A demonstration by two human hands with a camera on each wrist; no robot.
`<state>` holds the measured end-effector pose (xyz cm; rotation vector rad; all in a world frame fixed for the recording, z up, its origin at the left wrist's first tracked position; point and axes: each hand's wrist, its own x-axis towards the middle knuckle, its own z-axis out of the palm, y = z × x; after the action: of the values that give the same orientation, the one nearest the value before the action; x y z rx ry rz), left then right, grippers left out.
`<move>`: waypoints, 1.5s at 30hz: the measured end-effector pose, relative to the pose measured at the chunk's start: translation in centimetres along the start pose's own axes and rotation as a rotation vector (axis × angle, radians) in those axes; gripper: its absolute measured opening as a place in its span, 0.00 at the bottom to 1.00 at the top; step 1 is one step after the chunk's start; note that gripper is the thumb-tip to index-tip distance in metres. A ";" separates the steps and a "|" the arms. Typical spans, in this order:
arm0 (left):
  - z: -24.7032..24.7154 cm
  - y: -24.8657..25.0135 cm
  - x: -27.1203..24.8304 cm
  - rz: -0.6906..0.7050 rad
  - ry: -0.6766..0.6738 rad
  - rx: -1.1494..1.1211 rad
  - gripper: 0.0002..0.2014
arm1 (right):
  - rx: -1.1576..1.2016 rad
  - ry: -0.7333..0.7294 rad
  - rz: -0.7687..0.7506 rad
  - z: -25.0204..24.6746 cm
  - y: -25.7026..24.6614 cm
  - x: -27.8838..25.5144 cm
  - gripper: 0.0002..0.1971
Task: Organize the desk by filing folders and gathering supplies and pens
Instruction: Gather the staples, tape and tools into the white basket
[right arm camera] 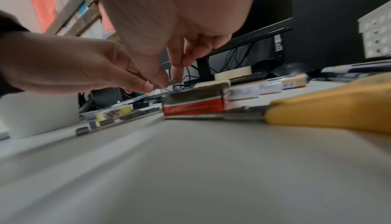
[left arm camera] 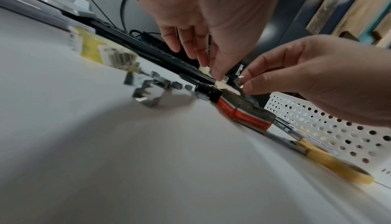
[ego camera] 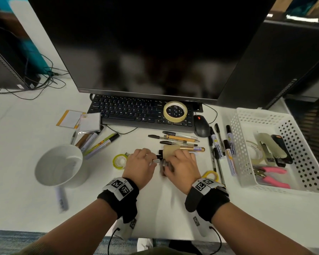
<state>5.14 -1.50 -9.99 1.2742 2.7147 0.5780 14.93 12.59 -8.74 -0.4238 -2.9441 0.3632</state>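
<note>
A small staple box (ego camera: 170, 150) with a red label (left arm camera: 243, 112) (right arm camera: 192, 105) lies at mid-desk, its cream flap open. My left hand (ego camera: 153, 161) (left arm camera: 213, 75) (right arm camera: 146, 86) pinches a small grey strip of staples (ego camera: 156, 161) at the box's open end. My right hand (ego camera: 166, 165) (right arm camera: 169, 82) (left arm camera: 243, 83) meets it there, thumb and forefinger pinching a small shiny metal piece. Loose staple strips (left arm camera: 148, 85) lie scattered to the left. Pens (ego camera: 180, 140) lie just behind the box.
A white mug (ego camera: 59, 166) stands left, with markers (ego camera: 99, 142) behind it. A white perforated basket (ego camera: 239, 144) of tools stands right, more markers (ego camera: 228, 148) beside it. Yellow scissors (ego camera: 210, 174) lie by my right wrist. Keyboard (ego camera: 136, 111) carries a tape roll (ego camera: 175, 111); mouse (ego camera: 201, 127).
</note>
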 end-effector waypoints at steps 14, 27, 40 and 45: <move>0.3 2.4 0.4 0.062 -0.038 -0.065 0.13 | -0.005 -0.058 0.067 -1.0 1.5 -0.4 0.12; -1.9 -2.9 -2.2 -0.185 0.047 -0.007 0.04 | -0.071 -0.070 -0.076 0.4 -3.1 2.3 0.04; -1.6 -2.0 0.4 -0.262 -0.183 0.096 0.21 | -0.151 -0.078 -0.041 1.4 -3.5 2.1 0.05; -1.5 -1.8 1.1 -0.265 -0.212 0.113 0.19 | -0.012 -0.029 -0.005 -0.2 -2.0 2.0 0.03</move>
<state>2.79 -2.18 -9.22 0.9126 2.7040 0.2497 12.50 11.33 -7.80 -0.4166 -2.9763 0.3547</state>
